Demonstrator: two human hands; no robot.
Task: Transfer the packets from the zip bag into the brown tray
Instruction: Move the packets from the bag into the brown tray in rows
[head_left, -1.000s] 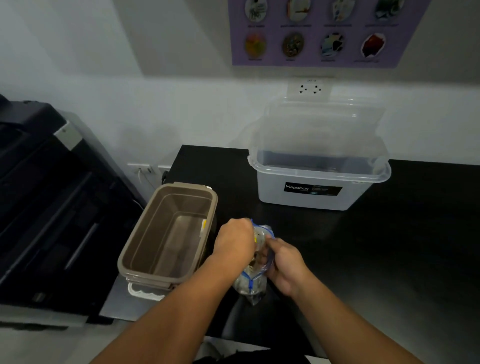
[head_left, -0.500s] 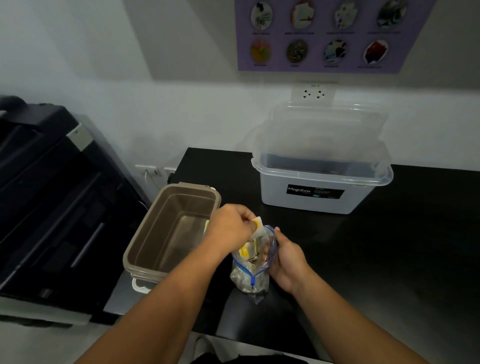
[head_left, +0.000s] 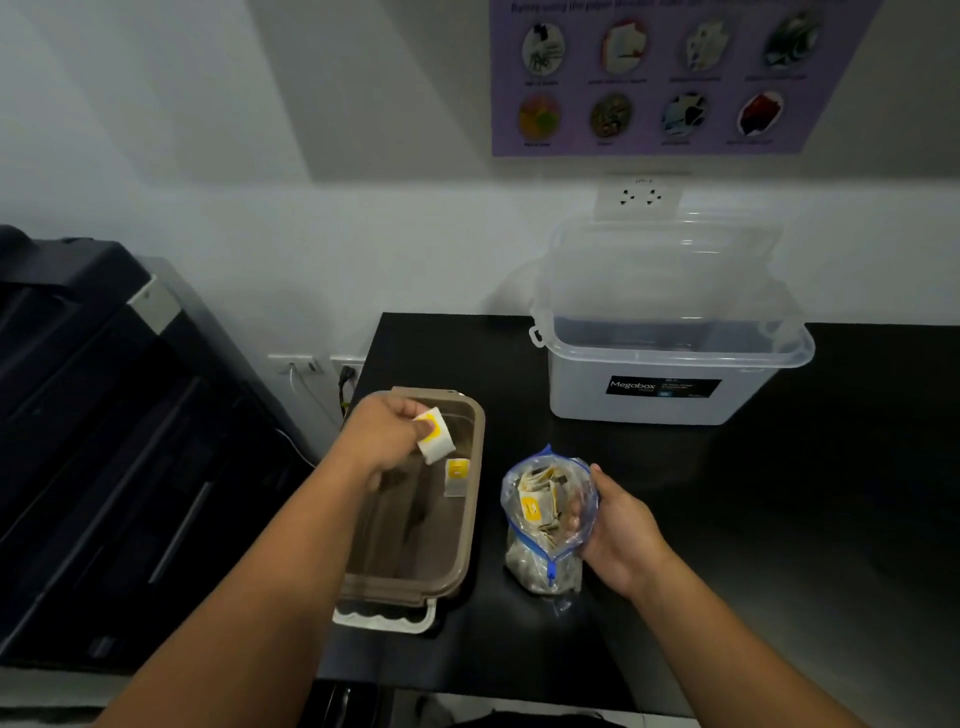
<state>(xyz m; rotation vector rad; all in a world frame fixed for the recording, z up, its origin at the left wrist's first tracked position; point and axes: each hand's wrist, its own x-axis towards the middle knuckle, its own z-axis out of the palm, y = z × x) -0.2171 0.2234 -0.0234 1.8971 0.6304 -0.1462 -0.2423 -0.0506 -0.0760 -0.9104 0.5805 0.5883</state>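
Note:
A clear zip bag (head_left: 545, 519) with a blue zipper stands open on the black counter, filled with several white-and-yellow packets. My right hand (head_left: 618, 535) grips the bag's right side and keeps its mouth open. The brown tray (head_left: 467, 519) lies to the bag's left at the counter's edge. My left hand (head_left: 389, 441) hovers over the tray's far end, pinching a white packet with a yellow mark (head_left: 435, 435). Another packet (head_left: 457, 475) leans against the tray's inner right wall.
A clear Megabox storage tub (head_left: 670, 384) with its lid propped behind stands at the back of the black counter (head_left: 779, 519). A large dark printer (head_left: 104, 441) fills the left side. A white lid (head_left: 387, 618) sits under the tray's near end.
My left hand pulled a packet out of the bag and carried it left over the tray. My right hand kept holding the bag.

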